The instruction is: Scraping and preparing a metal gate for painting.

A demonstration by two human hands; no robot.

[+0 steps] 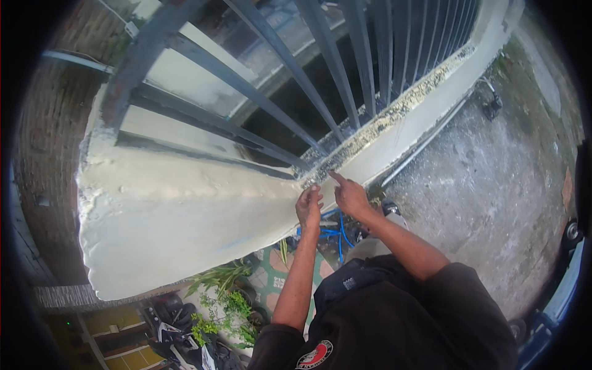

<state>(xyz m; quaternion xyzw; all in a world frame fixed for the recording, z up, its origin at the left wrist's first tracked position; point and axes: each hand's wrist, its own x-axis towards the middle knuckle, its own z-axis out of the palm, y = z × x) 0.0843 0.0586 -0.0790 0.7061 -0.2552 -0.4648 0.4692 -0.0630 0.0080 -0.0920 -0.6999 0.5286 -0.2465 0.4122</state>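
Observation:
My left hand [309, 208] is raised in front of the cream wall [216, 197], close to the corner where two wall tops meet. Its fingers are loosely bent, with nothing visible in them. Just to the right, my right hand [349, 196] points with its index finger stretched towards the rough ledge [361, 140]; the other fingers are folded. Whether that fingertip touches the ledge is too small to tell. Flaking, speckled paint covers the ledge at the foot of the grey metal railing [333, 68].
Below my hands runs a blue hose [341, 237]. Green potted plants [231, 305] stand by patterned tiles [271, 271] at the lower left, with a motorcycle [185, 345] beyond. A white pipe [425, 143] follows the wall's foot beside the concrete ground [475, 185].

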